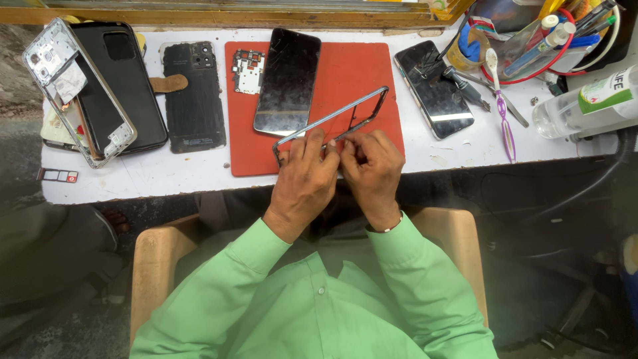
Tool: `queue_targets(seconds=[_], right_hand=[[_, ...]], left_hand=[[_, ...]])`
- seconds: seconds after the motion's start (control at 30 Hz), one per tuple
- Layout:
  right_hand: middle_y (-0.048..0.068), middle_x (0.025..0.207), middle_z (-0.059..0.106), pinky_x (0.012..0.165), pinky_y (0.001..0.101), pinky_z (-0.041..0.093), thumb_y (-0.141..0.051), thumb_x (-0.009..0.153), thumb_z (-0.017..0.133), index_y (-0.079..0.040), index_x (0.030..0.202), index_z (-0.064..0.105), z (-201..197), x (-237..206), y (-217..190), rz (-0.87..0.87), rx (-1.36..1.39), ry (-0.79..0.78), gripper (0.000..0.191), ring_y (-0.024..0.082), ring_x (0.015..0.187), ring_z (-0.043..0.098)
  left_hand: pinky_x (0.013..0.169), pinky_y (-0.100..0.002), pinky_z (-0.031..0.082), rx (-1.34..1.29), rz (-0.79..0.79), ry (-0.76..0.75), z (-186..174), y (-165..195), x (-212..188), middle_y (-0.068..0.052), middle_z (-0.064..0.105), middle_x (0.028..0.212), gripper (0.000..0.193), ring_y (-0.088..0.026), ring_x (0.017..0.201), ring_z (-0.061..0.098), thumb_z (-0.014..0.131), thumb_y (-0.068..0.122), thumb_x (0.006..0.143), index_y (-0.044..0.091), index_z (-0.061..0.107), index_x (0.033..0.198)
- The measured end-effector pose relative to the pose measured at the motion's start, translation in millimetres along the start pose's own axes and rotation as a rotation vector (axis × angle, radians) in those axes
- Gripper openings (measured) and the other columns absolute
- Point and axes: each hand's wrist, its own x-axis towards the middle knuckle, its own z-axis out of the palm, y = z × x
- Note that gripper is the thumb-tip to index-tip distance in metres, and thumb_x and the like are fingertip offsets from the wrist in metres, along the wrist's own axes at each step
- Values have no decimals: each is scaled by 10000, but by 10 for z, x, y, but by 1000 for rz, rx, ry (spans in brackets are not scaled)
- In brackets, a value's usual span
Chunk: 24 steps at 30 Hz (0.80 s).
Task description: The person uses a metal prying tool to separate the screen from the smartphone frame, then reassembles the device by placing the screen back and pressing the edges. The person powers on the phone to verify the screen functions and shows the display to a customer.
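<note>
White worktable (166, 176) spans the upper half of the frame; a person in a green shirt sits at its lower edge, centre.

Red work mat (359, 66) lies upper centre on the table. A dark phone screen panel (287, 80) rests on it, face up, with a small bare circuit board (248, 71) just to its left.

Upper left: a black phone back (194, 93) with a brown strip at its side, then a black case (123, 73) with a silver mid-frame (50, 63) leaning across it. A small card tray (58, 175) sits at the table's left edge.

Upper right: another dark phone (435, 90), a purple-handled tool (503, 116), a clear plastic bottle (585, 103) on its side, and a tub of tools (545, 40).

Centre, over the mat's lower edge: a thin metal phone frame (345, 114), held tilted, far end raised toward upper right. Left hand (306, 183) pinches the near corner, fingers closed on the rail. Right hand (372, 166) is curled just beside it, fingertips pressed to the near rail; whether it grips or only picks at the edge I cannot tell.

Handling, as judged: the frame looks light and open, easily twisted along its long sides. Best held at corners or short ends, not mid-rail. Smooth metal, likely slippery.
</note>
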Motion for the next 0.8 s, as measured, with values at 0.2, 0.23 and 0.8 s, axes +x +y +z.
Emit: queue_targets(seconds=[0.2, 0.23, 0.8], right_hand=[[72, 756, 591, 552, 332, 453, 21, 860, 759, -21, 927, 725, 7, 6, 2, -33, -67, -6, 86, 185, 596, 567], [78, 754, 588, 548, 331, 452, 23, 858, 758, -18, 927, 727, 8, 4, 1, -12, -71, -7, 87, 182, 589, 565], [100, 805, 619, 570, 331, 488, -2, 895, 742, 4, 973, 730, -28, 23, 4, 112, -58, -5, 80, 202, 622, 612]], left_hand=[[741, -422, 511, 6, 0, 5, 14, -2, 1, -152, 615, 1217, 95, -268, 964, 594, 673, 102, 959, 15, 706, 975], [734, -426, 509, -6, -6, -8, 18, 2, 1, -155, 614, 1214, 91, -273, 959, 594, 674, 102, 957, 17, 703, 966], [720, -433, 520, -31, -14, -39, -7, -1, 7, -162, 583, 1227, 133, -274, 960, 588, 686, 98, 915, 11, 705, 1014]])
